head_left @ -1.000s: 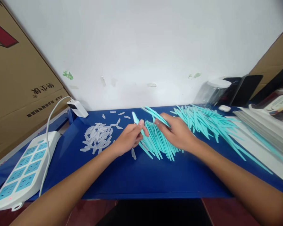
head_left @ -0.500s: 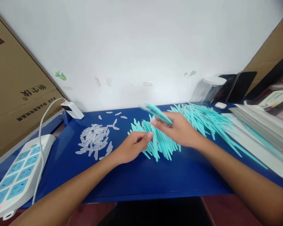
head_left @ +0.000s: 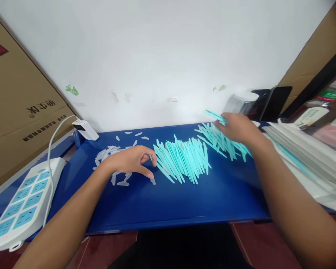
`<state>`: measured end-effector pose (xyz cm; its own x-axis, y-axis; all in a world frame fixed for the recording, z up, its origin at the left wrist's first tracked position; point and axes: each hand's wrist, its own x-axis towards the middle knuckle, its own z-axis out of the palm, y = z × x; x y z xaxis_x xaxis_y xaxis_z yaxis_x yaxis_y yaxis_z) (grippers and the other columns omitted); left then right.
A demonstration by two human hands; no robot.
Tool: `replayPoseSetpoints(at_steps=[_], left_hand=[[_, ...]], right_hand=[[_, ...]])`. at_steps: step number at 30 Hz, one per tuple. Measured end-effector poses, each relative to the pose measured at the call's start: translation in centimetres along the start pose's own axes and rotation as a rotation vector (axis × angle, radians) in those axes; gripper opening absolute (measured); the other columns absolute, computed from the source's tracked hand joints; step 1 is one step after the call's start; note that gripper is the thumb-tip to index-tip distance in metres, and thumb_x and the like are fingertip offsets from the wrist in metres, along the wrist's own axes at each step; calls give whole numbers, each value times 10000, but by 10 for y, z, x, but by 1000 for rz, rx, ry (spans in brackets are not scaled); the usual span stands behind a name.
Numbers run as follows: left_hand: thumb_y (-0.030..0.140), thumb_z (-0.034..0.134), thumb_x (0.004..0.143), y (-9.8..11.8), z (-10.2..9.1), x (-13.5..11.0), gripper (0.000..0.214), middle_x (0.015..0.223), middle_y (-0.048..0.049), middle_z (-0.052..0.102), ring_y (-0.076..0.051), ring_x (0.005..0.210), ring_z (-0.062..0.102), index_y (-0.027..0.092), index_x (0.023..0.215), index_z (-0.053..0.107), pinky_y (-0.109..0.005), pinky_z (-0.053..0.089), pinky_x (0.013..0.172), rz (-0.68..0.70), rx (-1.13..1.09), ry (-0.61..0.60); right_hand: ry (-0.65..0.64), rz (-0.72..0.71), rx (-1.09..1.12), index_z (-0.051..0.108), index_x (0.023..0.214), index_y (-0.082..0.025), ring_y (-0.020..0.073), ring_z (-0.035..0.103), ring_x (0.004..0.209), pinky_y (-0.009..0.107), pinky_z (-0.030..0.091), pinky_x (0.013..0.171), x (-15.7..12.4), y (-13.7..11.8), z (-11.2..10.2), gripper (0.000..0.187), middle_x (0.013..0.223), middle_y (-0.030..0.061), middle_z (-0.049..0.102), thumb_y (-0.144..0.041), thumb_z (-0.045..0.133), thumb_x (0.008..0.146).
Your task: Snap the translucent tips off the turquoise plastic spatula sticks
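My left hand [head_left: 136,160] is held over the right side of a pile of small translucent white pieces [head_left: 108,153], thumb and fingers apart. One translucent piece [head_left: 153,181] is at the tip of its thumb; whether they touch I cannot tell. Right beside its fingertips, a row of slim turquoise sticks [head_left: 182,158] lies roughly side by side on the blue table [head_left: 168,207]. My right hand [head_left: 238,129] is closed around a few turquoise sticks [head_left: 214,115] that point left, above a looser heap of the same sticks [head_left: 222,140].
A white power strip [head_left: 25,205] and a plugged-in charger [head_left: 86,130] are at the left, near a cardboard box [head_left: 25,82]. At the right are white bags [head_left: 299,157], a bottle [head_left: 316,112], a clear jar [head_left: 243,102] and a dark phone [head_left: 277,102]. A white wall stands behind.
My right hand has moved right, from the row to the loose heap, still with sticks in it. My left hand has drawn back left from the row and its fingers have spread.
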<state>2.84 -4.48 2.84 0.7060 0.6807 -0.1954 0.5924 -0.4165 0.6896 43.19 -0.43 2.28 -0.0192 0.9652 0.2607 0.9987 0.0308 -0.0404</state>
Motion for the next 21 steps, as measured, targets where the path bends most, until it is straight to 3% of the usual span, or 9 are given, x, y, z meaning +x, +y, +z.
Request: replayPoseSetpoints(at_steps=[5, 8, 11, 14, 17, 21], left_hand=[[416, 877, 760, 2, 9, 4, 180, 577, 34, 369, -125, 460, 317, 253, 796, 810, -272, 194, 451, 67, -10, -90], [438, 849, 797, 3, 15, 6, 212, 561, 23, 399, -123, 448, 325, 240, 739, 796, -276, 183, 439, 57, -11, -51], [431, 819, 834, 3, 17, 8, 238, 577, -3, 505, -137, 469, 409, 231, 716, 774, -260, 254, 451, 42, -44, 41], [382, 792, 872, 3, 17, 12, 180, 719, -57, 692, -182, 604, 592, 230, 775, 795, -240, 392, 520, 85, -112, 142], [342, 792, 880, 1, 15, 16, 136, 823, -90, 767, -203, 723, 671, 221, 825, 820, -227, 446, 572, 108, -197, 264], [333, 789, 885, -5, 13, 20, 141, 807, -99, 785, -213, 760, 702, 202, 884, 840, -247, 507, 629, 83, -263, 481]], right_hand=[[21, -166, 165, 646, 999, -174, 247, 607, 697, 322, 314, 594, -12, -38, -3, 335, 820, 116, 707, -461, 476, 1036], [-19, -297, 368, 623, 922, -195, 219, 587, 667, 315, 333, 610, -21, -56, -5, 396, 763, 72, 675, -527, 452, 1053], [-76, -363, 542, 606, 994, -207, 208, 580, 680, 314, 359, 635, -29, -67, -6, 429, 793, 50, 662, -582, 412, 1067], [-124, -388, 642, 572, 1038, -222, 200, 549, 679, 312, 371, 641, -35, -75, -7, 396, 802, 33, 635, -578, 403, 1074], [-176, -476, 740, 600, 940, -216, 192, 556, 727, 309, 402, 689, -39, -81, -10, 431, 833, 33, 629, -580, 411, 1073], [-293, -517, 804, 672, 826, -208, 158, 489, 611, 294, 371, 628, -41, -86, -15, 507, 677, -10, 549, -617, 464, 1043]])
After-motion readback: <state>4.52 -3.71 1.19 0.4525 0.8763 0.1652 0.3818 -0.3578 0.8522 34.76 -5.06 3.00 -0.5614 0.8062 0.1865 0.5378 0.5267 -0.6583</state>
